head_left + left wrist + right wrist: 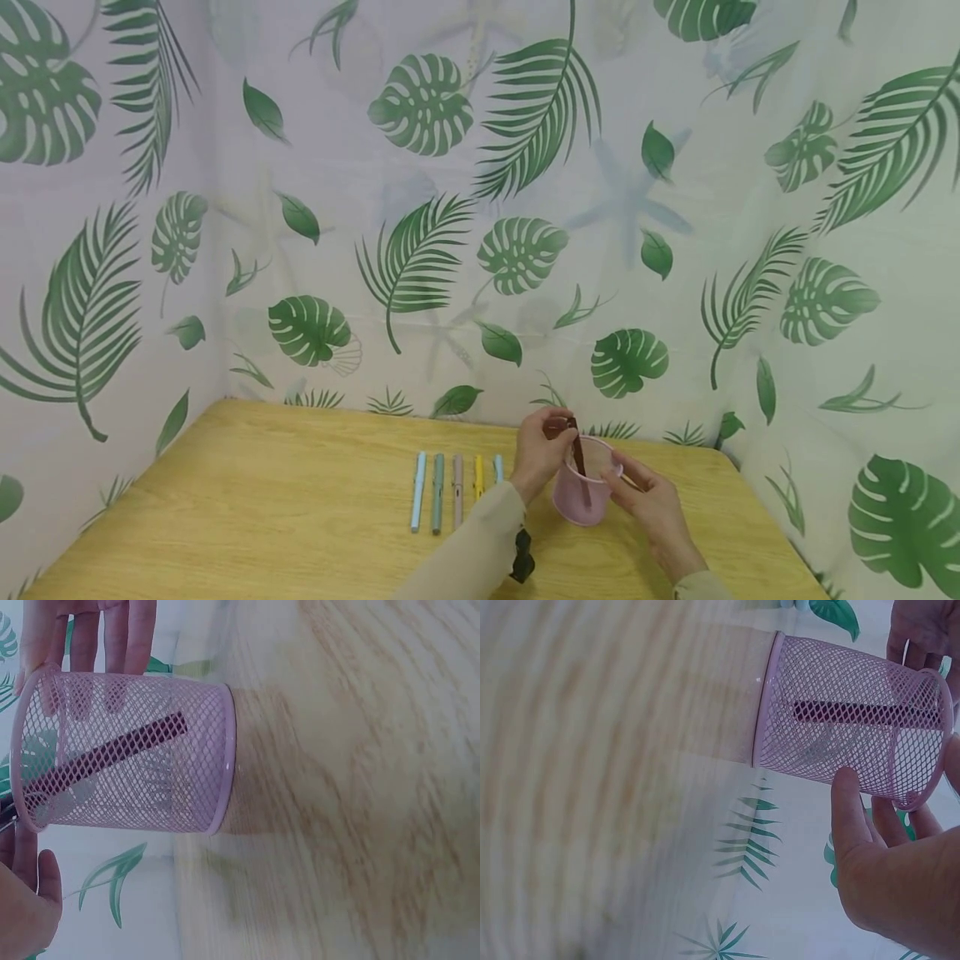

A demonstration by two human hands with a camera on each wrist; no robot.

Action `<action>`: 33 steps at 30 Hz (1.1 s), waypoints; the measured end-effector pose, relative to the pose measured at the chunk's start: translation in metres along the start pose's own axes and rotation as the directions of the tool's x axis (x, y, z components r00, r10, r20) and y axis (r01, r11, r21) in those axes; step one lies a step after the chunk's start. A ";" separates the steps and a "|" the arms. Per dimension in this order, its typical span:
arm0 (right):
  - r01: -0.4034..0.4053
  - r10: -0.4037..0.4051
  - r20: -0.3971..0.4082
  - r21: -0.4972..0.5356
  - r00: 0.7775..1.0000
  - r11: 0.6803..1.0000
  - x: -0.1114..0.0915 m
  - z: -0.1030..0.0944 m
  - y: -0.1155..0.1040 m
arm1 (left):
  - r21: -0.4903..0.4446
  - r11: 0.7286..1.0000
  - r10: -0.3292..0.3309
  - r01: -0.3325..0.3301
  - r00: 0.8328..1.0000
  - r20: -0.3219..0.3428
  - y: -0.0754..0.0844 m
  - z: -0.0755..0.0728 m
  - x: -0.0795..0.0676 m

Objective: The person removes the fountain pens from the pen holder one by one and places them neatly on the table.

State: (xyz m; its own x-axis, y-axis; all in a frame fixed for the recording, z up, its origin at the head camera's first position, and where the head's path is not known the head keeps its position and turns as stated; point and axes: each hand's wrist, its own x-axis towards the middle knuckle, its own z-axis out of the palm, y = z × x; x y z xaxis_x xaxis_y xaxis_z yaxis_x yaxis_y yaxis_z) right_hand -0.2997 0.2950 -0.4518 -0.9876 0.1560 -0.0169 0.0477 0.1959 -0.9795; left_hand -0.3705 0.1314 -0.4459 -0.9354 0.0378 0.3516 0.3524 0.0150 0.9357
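Note:
My left hand (542,450) pinches the upper end of a dark red-brown pen (578,454). The pen's lower part leans inside a pink mesh pen holder (579,500), and in the left wrist view its end shows through the mesh, above the base. On the holder's right side my right hand (652,508) grips it near the rim, thumb in front and fingers behind. The holder stands upright on the table. Seen from the right wrist, the right hand's fingers (847,802) lie against the mesh wall.
Left of the holder several capped pens lie side by side on the wooden table (262,500): a light blue pen (417,492), a grey-green pen (438,493), a taupe pen (458,487), a yellow pen (478,475) and another blue pen (498,467). Leaf-print cloth (450,183) surrounds the table.

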 end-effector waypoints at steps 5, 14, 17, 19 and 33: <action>0.010 -0.010 0.002 -0.004 1.000 1.000 -0.001 0.000 0.001 | -0.031 0.999 -0.016 0.015 0.999 -0.037 0.004 0.001 -0.001; 0.021 -0.021 -0.002 0.021 1.000 1.000 0.001 0.000 0.003 | -0.179 0.983 0.019 -0.030 0.998 -0.061 0.011 -0.007 0.001; 0.019 -0.019 -0.003 0.020 1.000 1.000 0.001 0.000 0.003 | -0.236 0.972 -0.003 -0.011 0.998 -0.061 0.011 -0.010 0.002; 0.013 -0.013 -0.004 0.018 1.000 1.000 0.001 0.000 0.003 | -0.247 0.969 -0.010 -0.009 0.997 -0.073 0.012 -0.012 0.002; -0.003 0.003 -0.001 -0.003 1.000 1.000 0.000 0.000 0.001 | -0.242 0.969 -0.010 -0.054 0.967 -0.256 0.019 -0.024 0.007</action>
State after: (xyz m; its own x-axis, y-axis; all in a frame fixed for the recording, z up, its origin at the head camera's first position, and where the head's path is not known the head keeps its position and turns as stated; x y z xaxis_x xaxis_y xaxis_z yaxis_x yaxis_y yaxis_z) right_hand -0.2996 0.2950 -0.4527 -0.9873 0.1573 -0.0199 0.0514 0.1986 -0.9787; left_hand -0.3706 0.1080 -0.4248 -0.9154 -0.2191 0.3377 0.3847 -0.2297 0.8940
